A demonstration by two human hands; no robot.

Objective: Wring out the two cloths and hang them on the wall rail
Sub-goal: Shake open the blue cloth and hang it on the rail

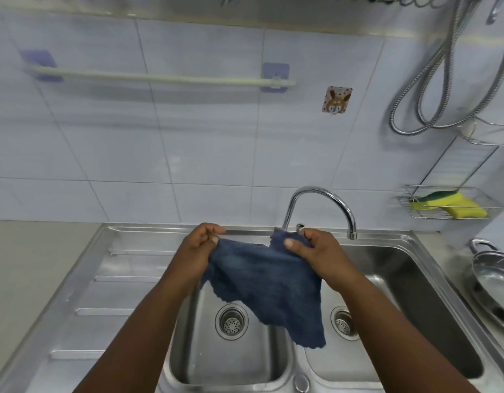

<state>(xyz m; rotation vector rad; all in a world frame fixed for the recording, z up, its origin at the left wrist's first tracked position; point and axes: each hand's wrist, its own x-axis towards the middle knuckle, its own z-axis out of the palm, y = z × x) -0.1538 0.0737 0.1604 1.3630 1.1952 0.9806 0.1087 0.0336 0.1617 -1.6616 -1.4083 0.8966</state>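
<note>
A dark blue cloth (pixel 262 285) hangs spread out above the double steel sink (pixel 149 231). My left hand (pixel 198 248) pinches its upper left corner and my right hand (pixel 316 251) grips its upper right corner. The cloth's lower edge dangles over the divider between the two basins. A pale wall rail (pixel 160 78) on two purple mounts runs across the tiles at upper left, with nothing hanging on it. I see no second cloth.
A curved chrome tap (pixel 321 199) stands just behind the cloth. A wire basket (pixel 409 205) on the right wall holds a yellow-green sponge (pixel 449 207). A metal hose (pixel 432 89) loops at upper right. A steel pan (pixel 494 282) sits right of the sink. The drainboard (pixel 103 293) lies left.
</note>
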